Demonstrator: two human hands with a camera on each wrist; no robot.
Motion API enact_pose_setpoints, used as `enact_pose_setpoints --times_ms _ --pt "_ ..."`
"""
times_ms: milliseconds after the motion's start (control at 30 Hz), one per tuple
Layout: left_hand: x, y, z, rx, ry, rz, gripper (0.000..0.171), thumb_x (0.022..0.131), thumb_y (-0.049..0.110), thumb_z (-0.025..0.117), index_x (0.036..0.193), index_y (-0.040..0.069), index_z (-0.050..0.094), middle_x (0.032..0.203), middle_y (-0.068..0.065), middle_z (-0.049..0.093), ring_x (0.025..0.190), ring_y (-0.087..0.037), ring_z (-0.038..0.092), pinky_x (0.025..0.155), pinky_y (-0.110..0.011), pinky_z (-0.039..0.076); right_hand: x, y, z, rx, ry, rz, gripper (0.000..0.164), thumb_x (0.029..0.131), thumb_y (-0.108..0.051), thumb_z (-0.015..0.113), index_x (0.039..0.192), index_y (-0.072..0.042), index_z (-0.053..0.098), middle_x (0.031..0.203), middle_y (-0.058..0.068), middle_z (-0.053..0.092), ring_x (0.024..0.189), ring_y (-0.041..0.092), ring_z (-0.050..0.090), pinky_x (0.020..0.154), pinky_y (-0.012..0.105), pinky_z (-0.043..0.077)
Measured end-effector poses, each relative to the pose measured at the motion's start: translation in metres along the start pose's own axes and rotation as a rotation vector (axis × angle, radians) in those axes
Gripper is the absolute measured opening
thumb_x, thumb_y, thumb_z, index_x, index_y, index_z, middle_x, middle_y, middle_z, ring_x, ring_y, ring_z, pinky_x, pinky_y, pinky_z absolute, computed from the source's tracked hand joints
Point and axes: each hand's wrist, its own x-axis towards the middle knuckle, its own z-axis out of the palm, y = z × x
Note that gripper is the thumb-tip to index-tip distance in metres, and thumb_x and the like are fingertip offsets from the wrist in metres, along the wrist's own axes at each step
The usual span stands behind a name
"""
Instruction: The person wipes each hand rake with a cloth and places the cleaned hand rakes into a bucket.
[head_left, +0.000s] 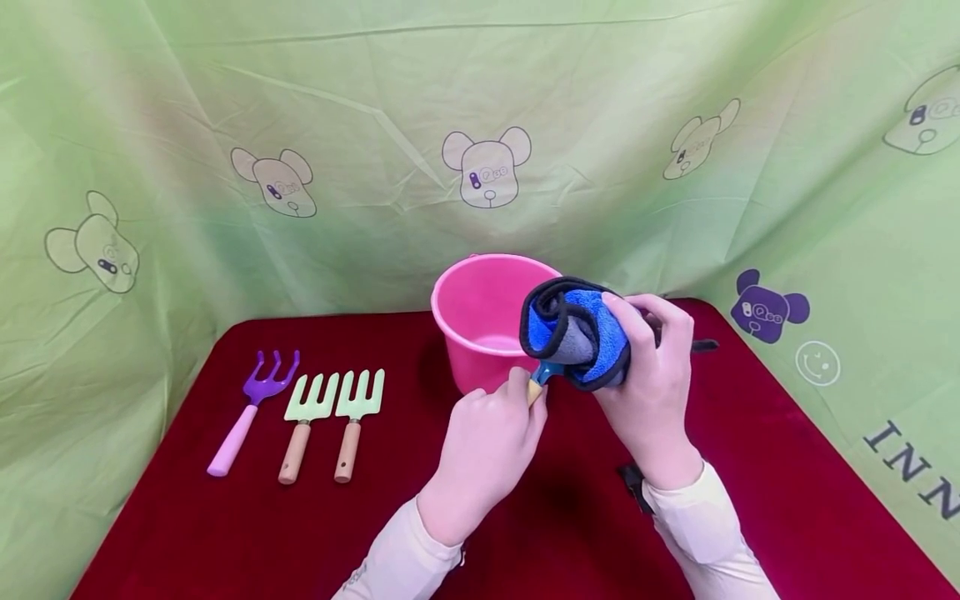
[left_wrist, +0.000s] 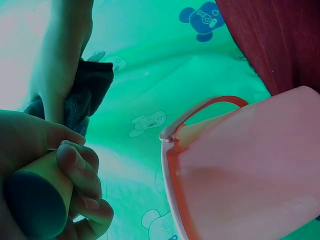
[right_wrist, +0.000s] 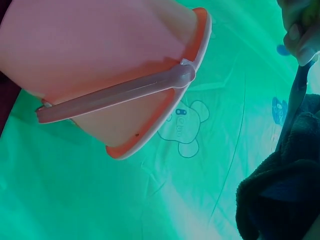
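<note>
My left hand (head_left: 487,442) grips the wooden handle (head_left: 535,392) of a small garden hand tool. The tool's blue metal neck (head_left: 551,369) runs into a blue and grey microfibre cloth (head_left: 609,329) with black edging, which hides its head. My right hand (head_left: 651,396) holds the cloth bunched around that end, beside the bucket's near right rim. In the left wrist view the left fingers (left_wrist: 80,170) curl round the handle, whose dark butt end (left_wrist: 35,205) faces the camera. Dark folds of cloth (right_wrist: 280,195) also show in the right wrist view.
A pink bucket (head_left: 487,367) stands upright at the back middle of the red-covered table (head_left: 187,533). To the left lie a purple hand fork (head_left: 264,390) and two pale green forks (head_left: 311,404) with wooden handles. A dark narrow thing (head_left: 705,345) shows behind the right hand.
</note>
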Motion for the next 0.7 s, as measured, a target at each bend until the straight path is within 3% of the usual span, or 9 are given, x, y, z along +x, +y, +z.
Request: enact_pose_setpoints --times_ms 300,533,700 --pt "0.0003 0.0004 -0.0036 -0.046 -0.054 -0.01 0.024 0.088 0.027 0.062 0.075 0.009 0.055 0.044 0.005 0.038 0.036 -0.008 0.034 0.038 -0.016 0.023 -0.0001 -0.0004 -0.0007 -0.076 0.033 -0.033 0.058 0.066 -0.01 0.082 0.118 -0.014 0.058 0.112 0.03 0.055 0.103 0.042 0.052 0.078 0.057 0.044" --pt "0.0013 -0.0001 -0.0048 -0.099 -0.084 0.0 0.028 0.09 0.031 0.061 0.075 0.01 0.051 0.045 0.004 0.037 0.036 -0.006 0.031 0.036 -0.016 0.022 -0.0012 -0.0016 0.0018 -0.138 0.147 -0.093 0.052 0.067 -0.009 0.082 0.114 -0.017 0.061 0.109 0.026 0.056 0.096 0.043 0.052 0.071 0.058 0.043" --pt "0.0009 0.0012 -0.0057 -0.174 -0.136 -0.042 0.029 0.094 0.03 0.055 0.073 0.012 0.046 0.045 0.004 0.036 0.035 -0.006 0.031 0.035 -0.015 0.018 -0.003 -0.0028 0.0043 -0.159 0.206 -0.12 0.045 0.071 -0.009 0.081 0.111 -0.02 0.063 0.108 0.024 0.057 0.095 0.041 0.053 0.069 0.059 0.044"
